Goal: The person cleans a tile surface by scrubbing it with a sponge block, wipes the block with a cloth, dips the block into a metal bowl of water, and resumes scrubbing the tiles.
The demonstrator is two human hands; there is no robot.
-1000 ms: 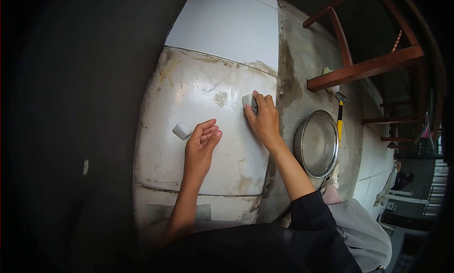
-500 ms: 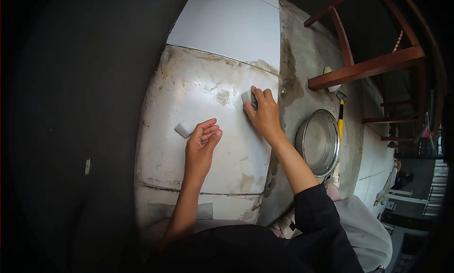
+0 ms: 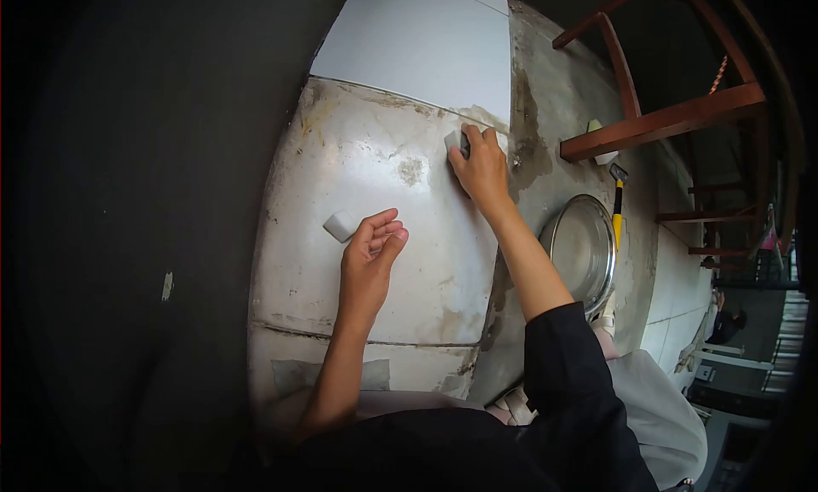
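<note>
Just above center frame, the R hand [image 3: 484,172] is holding a white sponge block [image 3: 454,141] against a stained floor tile [image 3: 341,151], near the tile's upper R corner. Its grip is fairly narrow, thumb on the near side & fingers curling over the far side, prob. to keep the block steady & flat. Around mid-frame, the L hand [image 3: 366,275] is holding nothing visible; its fingers are bending loosely, half open, beside a 2nd white block [image 3: 339,226]. Can't tell if they're touching. That block is sitting w/in easy reach, maybe parked as a spare.

Brown & gray marks are spotting the tile; a cleaner white tile [image 3: 417,45] is lying at top center. Gray patches [image 3: 375,374] are showing at bottom center. R of center, a round metal basin [image 3: 588,253] is standing on rough concrete [image 3: 532,185], w/ a yellow-&-black-handled tool [image 3: 618,219] lying beside it. Upper R, a red-brown wooden frame [image 3: 682,121] is standing over the floor. A dark expanse is filling the L side; far R, the dim room is receding.
</note>
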